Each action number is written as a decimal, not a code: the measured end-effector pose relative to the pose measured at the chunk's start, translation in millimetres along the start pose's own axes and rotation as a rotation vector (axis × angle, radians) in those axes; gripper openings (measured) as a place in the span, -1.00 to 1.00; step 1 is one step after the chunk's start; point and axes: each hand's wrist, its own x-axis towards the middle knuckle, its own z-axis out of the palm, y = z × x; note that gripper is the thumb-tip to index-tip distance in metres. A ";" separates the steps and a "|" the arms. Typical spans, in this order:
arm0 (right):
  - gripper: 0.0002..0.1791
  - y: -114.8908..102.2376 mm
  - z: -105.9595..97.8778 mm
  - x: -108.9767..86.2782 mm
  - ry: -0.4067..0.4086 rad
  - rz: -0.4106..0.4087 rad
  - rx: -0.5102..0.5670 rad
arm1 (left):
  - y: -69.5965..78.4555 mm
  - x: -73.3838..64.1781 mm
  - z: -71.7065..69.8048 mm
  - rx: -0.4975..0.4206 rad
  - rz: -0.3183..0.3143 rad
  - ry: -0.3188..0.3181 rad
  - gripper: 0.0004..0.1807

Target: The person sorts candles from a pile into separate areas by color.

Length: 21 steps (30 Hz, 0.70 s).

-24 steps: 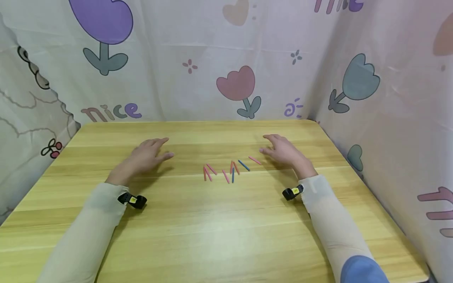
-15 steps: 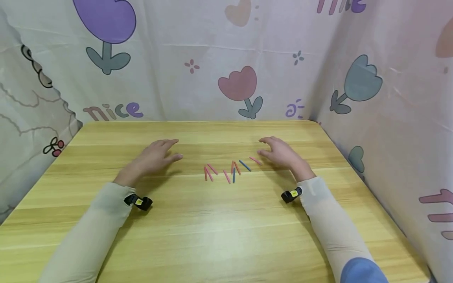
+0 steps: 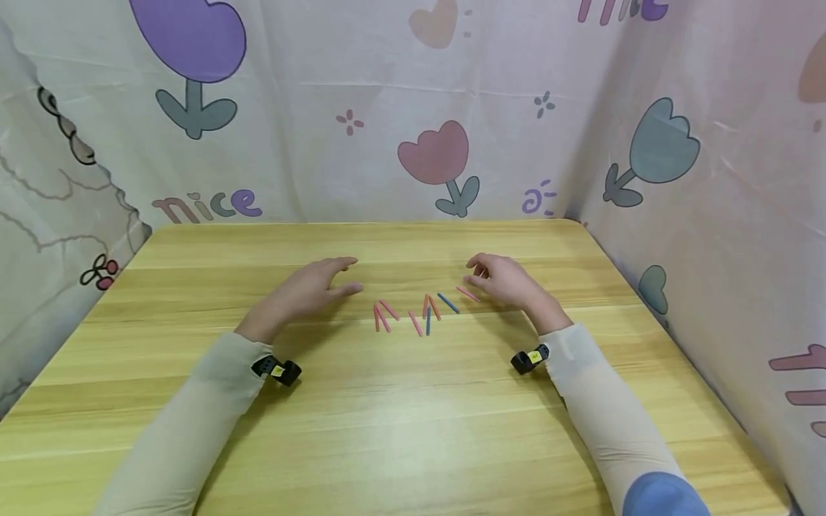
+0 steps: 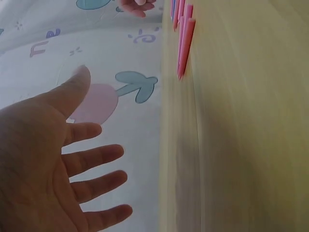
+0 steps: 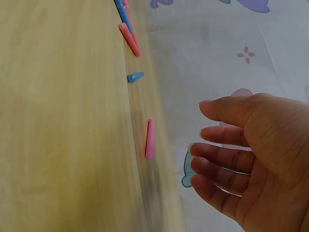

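Note:
Several short, thin sticks lie loose on the wooden table between the hands in the head view: pink sticks [image 3: 415, 323], orange sticks [image 3: 435, 308] and blue sticks [image 3: 448, 303]. My left hand [image 3: 310, 290] hovers left of them, palm inward, its fingers spread and holding nothing; the left wrist view shows the hand [image 4: 34, 159] apart from the red-pink sticks [image 4: 186, 46]. Over the right end of the group, my right hand [image 3: 503, 281] is nearest to a single pink stick [image 5: 150, 138]. Its loosely bent fingers [image 5: 222, 157] hold nothing.
The wooden table [image 3: 387, 430] spreads out toward the person. A printed curtain [image 3: 323, 165] rises behind its far edge, and another stretch of curtain [image 3: 723, 251] runs along the right side. Each sleeve cuff bears a small black camera [image 3: 530, 358].
My left hand has moved right, toward the sticks. The right hand has shifted slightly left and its fingers have bent more. The sticks lie as before.

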 end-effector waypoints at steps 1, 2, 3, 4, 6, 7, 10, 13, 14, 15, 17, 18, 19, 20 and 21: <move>-0.60 0.2 0.9 0.1 0.001 -0.002 0.002 | 2.0 1.9 1.3 -0.001 0.002 -0.010 -0.18; -0.61 0.3 1.7 0.3 0.000 -0.006 0.005 | 3.9 4.0 2.6 -0.003 0.007 -0.021 -0.19; -0.62 0.1 2.3 0.4 -0.003 -0.008 0.013 | 5.4 6.3 4.1 -0.012 0.010 -0.033 -0.21; -0.63 0.2 2.9 0.8 -0.005 -0.010 0.019 | 7.0 8.9 5.6 -0.023 0.015 -0.042 -0.23; -0.66 0.5 4.0 1.4 -0.008 -0.015 0.035 | 10.0 13.9 8.5 -0.044 0.025 -0.059 -0.26; -0.68 0.7 4.6 1.5 -0.013 -0.017 0.045 | 11.8 16.2 9.8 -0.054 0.030 -0.068 -0.27; -0.72 0.2 6.0 2.0 -0.030 -0.014 0.085 | 16.5 22.7 12.7 -0.075 0.047 -0.083 -0.31; -0.75 -3.0 6.5 2.2 -0.047 -0.013 0.132 | 20.0 28.5 14.8 -0.086 0.067 -0.088 -0.34; -0.76 -4.2 6.7 2.2 -0.051 -0.010 0.148 | 21.0 30.3 15.8 -0.092 0.074 -0.091 -0.35; -0.76 -5.3 6.9 2.3 -0.054 -0.009 0.159 | 21.9 32.1 16.9 -0.099 0.084 -0.093 -0.37; -0.78 -7.7 7.3 2.4 -0.057 -0.009 0.174 | 23.6 35.0 19.6 -0.110 0.100 -0.099 -0.40; -0.79 -8.9 7.6 2.4 -0.059 -0.009 0.177 | 24.6 36.3 21.1 -0.112 0.108 -0.104 -0.42; -0.79 -10.5 7.9 2.6 -0.059 -0.011 0.183 | 25.2 37.3 22.7 -0.112 0.115 -0.109 -0.44; -0.80 -12.1 8.1 2.7 -0.061 -0.014 0.185 | 25.6 38.2 24.4 -0.108 0.123 -0.113 -0.46; -0.80 -13.7 8.4 3.1 -0.061 -0.019 0.184 | 25.8 38.8 26.0 -0.104 0.129 -0.114 -0.48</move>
